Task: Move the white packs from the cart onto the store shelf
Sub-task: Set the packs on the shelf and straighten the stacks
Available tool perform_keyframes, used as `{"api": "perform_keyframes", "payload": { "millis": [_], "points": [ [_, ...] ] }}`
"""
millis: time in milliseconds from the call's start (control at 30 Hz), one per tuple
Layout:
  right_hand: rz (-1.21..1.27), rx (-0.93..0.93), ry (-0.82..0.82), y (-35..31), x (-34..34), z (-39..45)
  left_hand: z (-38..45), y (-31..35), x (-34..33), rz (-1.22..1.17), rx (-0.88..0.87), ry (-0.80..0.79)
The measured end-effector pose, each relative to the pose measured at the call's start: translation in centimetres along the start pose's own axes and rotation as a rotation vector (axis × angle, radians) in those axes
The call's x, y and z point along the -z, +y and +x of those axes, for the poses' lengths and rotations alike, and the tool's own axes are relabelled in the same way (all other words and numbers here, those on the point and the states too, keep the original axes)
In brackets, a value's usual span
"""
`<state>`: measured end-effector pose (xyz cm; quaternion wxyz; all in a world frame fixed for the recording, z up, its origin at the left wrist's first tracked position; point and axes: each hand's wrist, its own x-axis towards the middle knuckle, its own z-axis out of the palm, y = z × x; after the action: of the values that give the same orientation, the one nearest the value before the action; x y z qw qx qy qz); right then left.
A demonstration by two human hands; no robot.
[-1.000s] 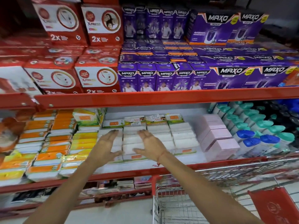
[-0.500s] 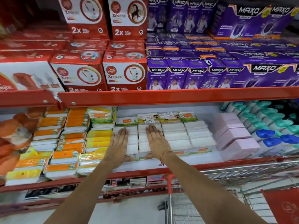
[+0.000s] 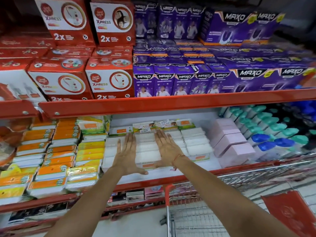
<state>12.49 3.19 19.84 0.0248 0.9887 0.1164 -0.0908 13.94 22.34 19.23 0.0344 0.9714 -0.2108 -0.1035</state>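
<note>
Hands, left hand [image 3: 127, 153] and right hand [image 3: 168, 149], lie flat on white packs [image 3: 147, 147], fingers [image 3: 130, 139] extended.

Shelf stock, counted by kind

Hands: 2, left hand [image 3: 126, 155] and right hand [image 3: 168, 149]. Pink boxes [image 3: 229, 142]: 3 in one row. Blue-capped bottles [image 3: 271, 144]: 3 showing. Large red-and-white boxes [image 3: 109, 79] facing front: 4 clear ones, two over two. White packs [image 3: 196, 142]: 4 rows, count per row unclear. Cart [image 3: 196, 218]: 1.
</note>
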Motion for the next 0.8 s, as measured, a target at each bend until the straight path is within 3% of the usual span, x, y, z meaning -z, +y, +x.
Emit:
{"api": "perform_keyframes", "payload": {
  "millis": [333,500,800],
  "points": [
    [-0.048,-0.127,-0.147,13.4,1.1,-4.0,5.8,11.9,1.2,0.085,-0.174,-0.033],
    [-0.036,-0.094,-0.169,14.9,-1.2,-3.6,6.4,13.6,-1.0,0.089,-0.105,-0.075],
    [-0.061,-0.080,-0.070,14.7,-2.8,-4.0,6.2,14.6,-1.6,0.140,-0.033,-0.042]
  ]
}}
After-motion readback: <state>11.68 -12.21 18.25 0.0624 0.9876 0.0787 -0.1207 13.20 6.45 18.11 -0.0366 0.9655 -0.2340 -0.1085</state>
